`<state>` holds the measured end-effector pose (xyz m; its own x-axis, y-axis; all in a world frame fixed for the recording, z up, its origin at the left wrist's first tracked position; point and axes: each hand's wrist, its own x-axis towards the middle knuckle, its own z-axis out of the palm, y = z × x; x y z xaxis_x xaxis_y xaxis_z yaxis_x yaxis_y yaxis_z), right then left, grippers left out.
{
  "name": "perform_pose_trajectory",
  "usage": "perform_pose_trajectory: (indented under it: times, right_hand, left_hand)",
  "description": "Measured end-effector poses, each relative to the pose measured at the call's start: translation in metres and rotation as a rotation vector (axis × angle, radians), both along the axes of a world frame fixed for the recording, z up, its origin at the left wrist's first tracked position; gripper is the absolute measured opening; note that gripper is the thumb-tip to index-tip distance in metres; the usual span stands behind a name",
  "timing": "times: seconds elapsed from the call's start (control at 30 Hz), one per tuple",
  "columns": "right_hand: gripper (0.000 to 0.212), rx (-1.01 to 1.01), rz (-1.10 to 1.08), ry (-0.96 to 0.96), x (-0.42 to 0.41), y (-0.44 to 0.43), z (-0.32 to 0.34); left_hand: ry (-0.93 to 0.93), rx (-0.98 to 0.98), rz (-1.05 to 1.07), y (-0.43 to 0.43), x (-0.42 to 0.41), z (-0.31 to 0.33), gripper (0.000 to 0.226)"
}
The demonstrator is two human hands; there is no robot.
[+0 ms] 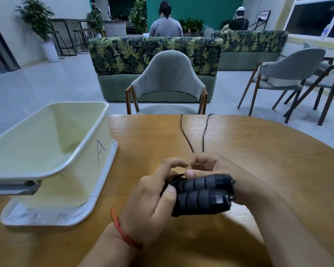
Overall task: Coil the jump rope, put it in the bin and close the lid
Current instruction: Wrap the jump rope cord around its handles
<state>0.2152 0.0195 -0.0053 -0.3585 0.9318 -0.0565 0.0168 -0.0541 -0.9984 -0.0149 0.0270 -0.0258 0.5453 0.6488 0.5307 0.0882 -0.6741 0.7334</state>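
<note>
Two black ribbed jump rope handles [202, 193] lie side by side between my hands, just above the wooden table [258, 151]. My left hand [152, 197] grips their left ends. My right hand [216, 166] curls over them from behind, thumb on the upper handle. Two thin dark strands of the rope [187, 137] run from my fingers across the table and drop over its far edge. A pale open bin [96, 120] marked "A" stands at the left. It sits on its white lid [104, 182], which lies flat on the table.
A grey chair [166, 74] is pushed in at the table's far edge. More chairs stand at the right. Two leaf-patterned sofas are beyond, with people seated behind them, backs turned.
</note>
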Motion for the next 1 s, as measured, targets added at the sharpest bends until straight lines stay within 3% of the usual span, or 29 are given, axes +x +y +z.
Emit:
perform_pose_trajectory:
  times: [0.07, 0.17, 0.33, 0.43, 0.5, 0.7, 0.83, 0.9, 1.0]
  right_hand:
    - [0.006, 0.029, -0.105, -0.011, -0.012, 0.004, -0.008]
    - [0.023, 0.174, -0.224, -0.052, -0.029, 0.003, -0.018]
    - [0.022, 0.468, -0.364, -0.591, -0.049, -0.008, -0.02]
    - [0.028, 0.563, -0.342, -0.833, -0.065, -0.016, -0.018]
    - [0.027, 0.629, -0.312, -0.931, -0.072, -0.022, -0.016]
    - [0.022, 0.717, -0.306, -0.869, -0.083, -0.033, -0.001]
    - [0.036, 0.765, -0.342, -0.905, -0.066, -0.025, -0.001]
    - [0.032, 0.787, -0.348, -0.884, -0.056, -0.021, 0.001]
    - [0.029, 0.752, -0.37, -0.804, -0.041, -0.018, 0.008]
  left_hand:
    - [-0.098, -0.045, 0.069, 0.003, -0.002, 0.0, 0.041]
    - [-0.248, -0.231, 0.186, 0.009, -0.004, 0.002, 0.038]
    - [-0.463, -0.553, 0.292, 0.023, -0.011, 0.005, 0.058]
    - [-0.482, -0.686, 0.374, 0.031, -0.011, 0.005, 0.06]
    - [-0.407, -0.657, 0.432, 0.034, -0.01, 0.006, 0.06]
    - [0.017, -0.26, 0.682, 0.041, -0.015, -0.004, 0.049]
    - [0.326, -0.162, 0.584, 0.033, -0.013, -0.006, 0.057]
    - [0.456, -0.119, 0.535, 0.026, -0.012, -0.002, 0.061]
    - [0.505, -0.055, 0.435, 0.017, -0.012, 0.008, 0.064]
